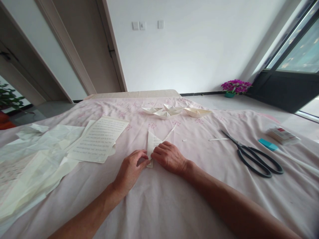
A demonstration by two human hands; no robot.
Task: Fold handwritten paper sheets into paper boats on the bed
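Note:
A folded sheet of paper with writing on it lies in front of me on the pink cloth. At its lower left edge my left hand pinches it between thumb and fingers. My right hand is closed over its right side, fingers curled and pressing on the paper; part of the sheet is hidden under them. A thin white strip lies just beyond my right hand. Farther back stand several folded paper boats, among them a cream paper boat at the right end.
Loose papers and a written sheet spread over the left of the cloth. To the right lie black-handled scissors, a blue-tipped tool and a clear packet. Small paper scraps are scattered between.

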